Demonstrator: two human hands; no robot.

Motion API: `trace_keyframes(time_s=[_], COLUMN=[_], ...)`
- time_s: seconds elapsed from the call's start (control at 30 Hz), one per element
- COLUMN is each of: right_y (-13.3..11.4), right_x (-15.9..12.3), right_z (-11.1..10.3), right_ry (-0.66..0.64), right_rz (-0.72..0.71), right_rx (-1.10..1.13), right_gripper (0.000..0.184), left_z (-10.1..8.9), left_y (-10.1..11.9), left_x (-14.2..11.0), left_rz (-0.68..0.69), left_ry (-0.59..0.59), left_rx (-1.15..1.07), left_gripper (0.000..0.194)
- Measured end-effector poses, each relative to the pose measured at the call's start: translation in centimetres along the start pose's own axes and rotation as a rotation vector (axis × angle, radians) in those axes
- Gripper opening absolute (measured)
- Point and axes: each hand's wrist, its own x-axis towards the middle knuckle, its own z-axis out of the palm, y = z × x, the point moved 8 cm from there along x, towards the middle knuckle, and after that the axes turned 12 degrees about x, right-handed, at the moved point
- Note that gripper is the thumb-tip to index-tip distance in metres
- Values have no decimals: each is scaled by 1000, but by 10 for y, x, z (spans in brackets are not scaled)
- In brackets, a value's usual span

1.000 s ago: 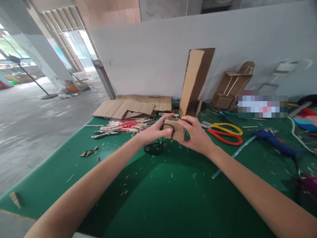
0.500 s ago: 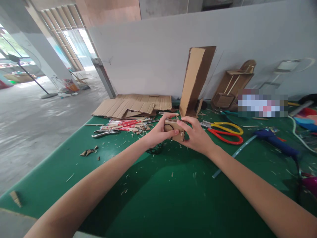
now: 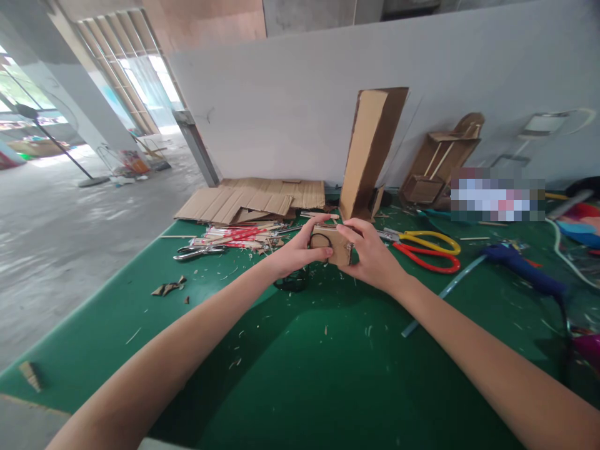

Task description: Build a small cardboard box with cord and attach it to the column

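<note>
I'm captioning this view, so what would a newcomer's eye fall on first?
Likely the tall, folded brown cardboard channel standing before the grey wall panel. Mid-picture, the left hand and right hand grip a small brown cardboard block with a thin black cord across it. Right of them, scissors with yellow and red handles lie on the green tabletop.

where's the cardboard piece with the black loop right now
In the head view, the cardboard piece is just right of centre, held between the left hand and the right hand, in front of the tall cardboard upright.
</note>
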Motion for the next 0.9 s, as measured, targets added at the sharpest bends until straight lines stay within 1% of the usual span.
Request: trace_keyframes(time_s=[0.07,0.13,0.23,0.33,0.43,0.53,0.67,0.8,0.87,0.9], right_y=[1,2,5,10,13,14,16,18,21,24], right_x=[1,2,4,3,2,1,-1,0,-1,-2], right_z=[0,-1,-2,-3,-3,0,0,-1,-1,-1], right_ry=[1,3,-4,-2,12,-13,-12,12,25,32], right_rz=[10,26,75,125,153,155,170,176,220,252], right_rx=[29,54,96,129,149,144,132,153,195,220], right_gripper=[77,78,79,80,83,85,86,84,82,81], left_z=[-2,-5,-7,-6,-4,-1,0,-1,-2,-5], left_y=[-1,-6,-14,-16,-14,-12,-13,-11,-11,-11], left_x=[1,2,3,3,4,2,1,3,4,4], left_rz=[9,-16,-65,-74,-81,-115,-139,-67,-55,-50], left_ry=[22,34,-10,-46,0,42,11,-66,-77,-51], left_rx=[-9,-25,-91,-144,-97,-64,-52,-53,24,95], left_gripper=[70,72,83,90,86,88,91,93,98,99])
